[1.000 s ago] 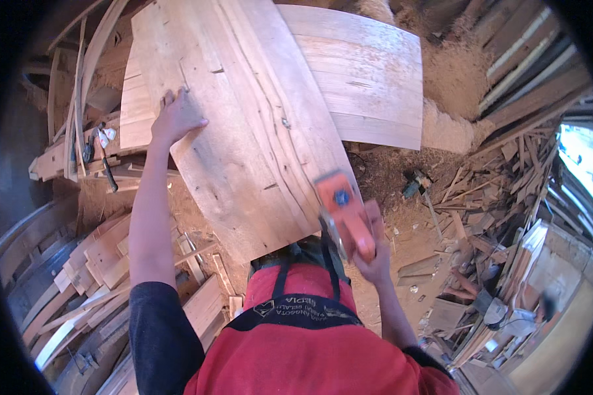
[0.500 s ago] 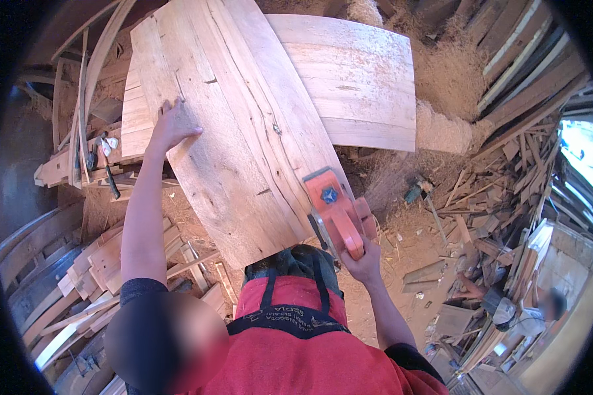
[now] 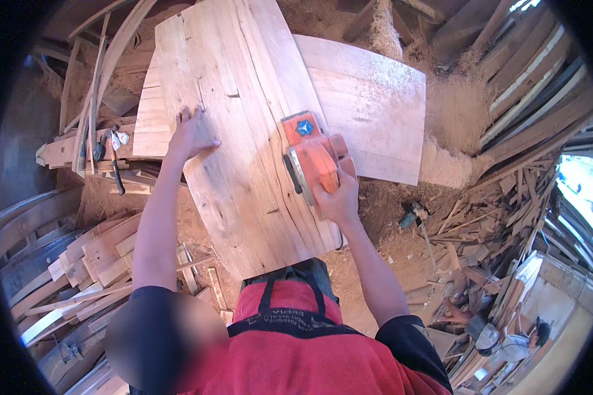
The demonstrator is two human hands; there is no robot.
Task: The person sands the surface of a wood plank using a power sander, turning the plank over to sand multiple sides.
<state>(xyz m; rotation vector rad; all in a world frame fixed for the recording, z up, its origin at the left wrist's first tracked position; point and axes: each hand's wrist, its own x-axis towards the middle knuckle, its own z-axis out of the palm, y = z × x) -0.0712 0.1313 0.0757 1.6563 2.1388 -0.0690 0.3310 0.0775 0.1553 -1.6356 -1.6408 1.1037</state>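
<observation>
A wide wooden panel (image 3: 230,191) with dark cracks and knots slants away from my waist, lying across a second pale panel (image 3: 382,112). My right hand (image 3: 339,201) is wrapped round the rear handle of an orange electric planer (image 3: 317,155) with a blue front knob. The planer rests on the right part of the upper panel, near its long right edge. On the panel's left edge, my left hand (image 3: 194,136) lies with fingers spread, pressing on the wood. The planer's underside is hidden.
Left of the panels, a hammer (image 3: 116,170) hangs by a wooden beam. Stacked offcuts (image 3: 105,253) lie at lower left. A green power tool (image 3: 413,216) sits on the shavings-covered floor at right, near scrap wood (image 3: 501,197). Another person (image 3: 507,339) is at lower right.
My right hand has pushed the planer forward along the panel, away from my body. My left hand stays at the same spot on the panel; the whole view has shifted slightly.
</observation>
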